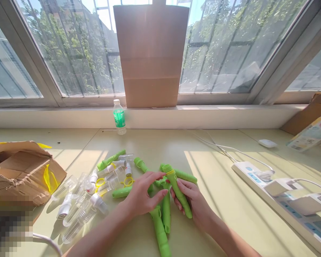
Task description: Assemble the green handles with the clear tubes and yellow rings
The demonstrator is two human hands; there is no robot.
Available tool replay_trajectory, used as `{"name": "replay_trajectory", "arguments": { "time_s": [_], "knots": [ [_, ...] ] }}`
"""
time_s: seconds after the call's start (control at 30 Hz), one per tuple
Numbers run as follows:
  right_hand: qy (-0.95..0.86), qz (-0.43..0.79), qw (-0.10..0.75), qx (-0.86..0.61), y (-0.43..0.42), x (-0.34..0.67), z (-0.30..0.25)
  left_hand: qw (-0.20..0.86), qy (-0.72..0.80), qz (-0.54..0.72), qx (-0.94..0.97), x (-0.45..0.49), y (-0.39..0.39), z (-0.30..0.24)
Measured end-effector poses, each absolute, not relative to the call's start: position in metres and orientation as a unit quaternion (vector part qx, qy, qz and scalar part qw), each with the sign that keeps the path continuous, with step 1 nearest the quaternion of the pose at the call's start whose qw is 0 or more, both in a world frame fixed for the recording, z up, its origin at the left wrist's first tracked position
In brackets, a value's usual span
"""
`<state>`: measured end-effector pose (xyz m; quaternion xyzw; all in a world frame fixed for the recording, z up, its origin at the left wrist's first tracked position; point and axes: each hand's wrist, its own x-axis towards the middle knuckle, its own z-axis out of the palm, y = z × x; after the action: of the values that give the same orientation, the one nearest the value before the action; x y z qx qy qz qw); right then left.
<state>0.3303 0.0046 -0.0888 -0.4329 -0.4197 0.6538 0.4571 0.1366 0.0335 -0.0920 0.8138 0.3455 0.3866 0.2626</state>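
My right hand [194, 196] is closed around a green bamboo-shaped plastic tube [179, 191], its threaded end tilted up and away. My left hand [146, 192] is open beside it, thumb and fingers apart, the index fingertip at or near the threaded end; contact is hard to tell. Several more green tubes lie under and around my hands, among them one at the front [160, 232], one behind my right hand [186, 175] and one partly hidden by my left hand [121, 192]. To the left lie clear ribbed tubes [77, 214], white caps [65, 206] and yellow rings [128, 182].
A torn cardboard box [29, 171] stands at the left. A long white power strip [256, 185] with plugs and cables runs along the right. A bottle with a green label [119, 117] stands at the back, near a cardboard sheet [151, 57] against the window.
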Motion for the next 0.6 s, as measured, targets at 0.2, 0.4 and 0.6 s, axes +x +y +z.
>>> {"name": "replay_trajectory", "arguments": {
  "time_s": [0.2, 0.4, 0.6],
  "knots": [
    [-0.422, 0.661, 0.45, -0.428, 0.0039, 0.3295, -0.0896, 0.265, 0.342, 0.395, 0.81, 0.1375, 0.033, -0.0936],
    [-0.43, 0.663, 0.445, -0.42, 0.005, 0.3301, -0.0889, 0.26, 0.342, 0.406, 0.806, 0.1375, 0.0325, -0.0958],
    [-0.44, 0.655, 0.442, -0.427, 0.0046, 0.331, -0.0863, 0.263, 0.339, 0.409, 0.806, 0.1375, 0.0321, -0.0964]
  ]
}}
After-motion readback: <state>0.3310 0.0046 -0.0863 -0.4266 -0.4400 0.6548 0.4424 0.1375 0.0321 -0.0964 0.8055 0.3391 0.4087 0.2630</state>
